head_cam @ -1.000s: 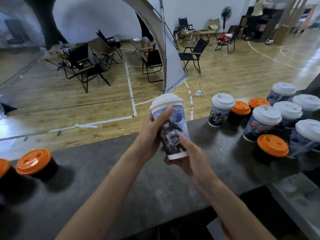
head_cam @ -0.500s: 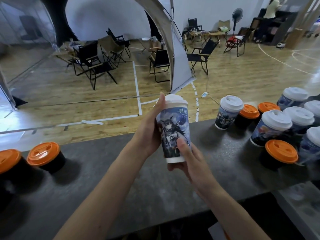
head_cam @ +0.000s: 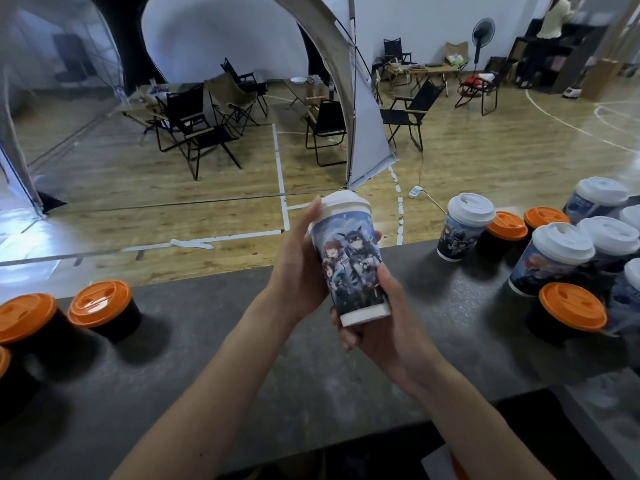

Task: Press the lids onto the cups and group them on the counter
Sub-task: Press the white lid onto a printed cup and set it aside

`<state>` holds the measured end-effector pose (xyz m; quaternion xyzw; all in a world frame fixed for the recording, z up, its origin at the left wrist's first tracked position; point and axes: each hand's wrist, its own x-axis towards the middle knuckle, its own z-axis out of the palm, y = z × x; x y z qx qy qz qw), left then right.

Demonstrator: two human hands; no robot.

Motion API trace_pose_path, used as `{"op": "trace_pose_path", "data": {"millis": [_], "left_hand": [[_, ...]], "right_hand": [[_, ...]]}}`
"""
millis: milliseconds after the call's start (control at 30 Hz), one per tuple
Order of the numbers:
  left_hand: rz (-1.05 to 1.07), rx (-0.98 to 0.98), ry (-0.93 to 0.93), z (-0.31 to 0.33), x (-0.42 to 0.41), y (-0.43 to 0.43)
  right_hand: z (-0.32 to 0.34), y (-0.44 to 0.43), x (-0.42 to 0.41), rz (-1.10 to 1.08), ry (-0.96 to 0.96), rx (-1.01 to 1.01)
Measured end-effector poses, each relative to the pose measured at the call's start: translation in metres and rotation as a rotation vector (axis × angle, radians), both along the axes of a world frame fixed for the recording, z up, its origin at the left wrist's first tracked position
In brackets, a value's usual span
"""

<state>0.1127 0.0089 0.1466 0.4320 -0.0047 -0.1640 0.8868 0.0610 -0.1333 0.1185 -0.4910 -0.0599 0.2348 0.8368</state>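
We note the cup [head_cam: 353, 265] has turned since a moment ago — left grip [head_cam: 298, 268] clasps its side, thumb at the white lid [head_cam: 346, 204]; right grip [head_cam: 384, 327] holds its base, above the desk [head_cam: 242, 358]. Lid looks seated; the lidded group [head_cam: 550, 258] waits to the right.

Cropped by edge at 9 o'clock, orange-lidded black cup [head_cam: 3, 362]; cropped at 3 o'clock, white-lidded cup [head_cam: 633, 275]; hidden behind printed cup [head_cam: 349, 265], most fingers of left hand [head_cam: 294, 265].
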Motion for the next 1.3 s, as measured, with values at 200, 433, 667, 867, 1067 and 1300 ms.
{"op": "trace_pose_path", "data": {"millis": [200,433,667,867,1067,1300], "left_hand": [[-0.013,-0.066,0.042,-0.009,-0.001,0.001],[0.081,0.033,0.028,-0.013,0.003,0.001],[0.125,0.082,0.019,-0.012,0.002,0.010],[0.178,0.138,0.000,-0.012,0.001,0.010],[0.186,0.163,-0.016,-0.010,-0.001,0.012],[0.124,0.061,0.002,-0.014,-0.001,0.015]], "right_hand": [[-0.008,0.001,-0.001,0.128,0.065,0.096],[-0.011,-0.002,0.001,0.167,0.135,0.072],[-0.002,0.006,-0.001,0.104,0.210,0.087],[-0.008,0.008,-0.001,0.068,0.206,0.013],[-0.007,0.009,-0.006,0.083,0.155,-0.018],[-0.004,0.007,-0.006,0.116,0.156,-0.051]]}}
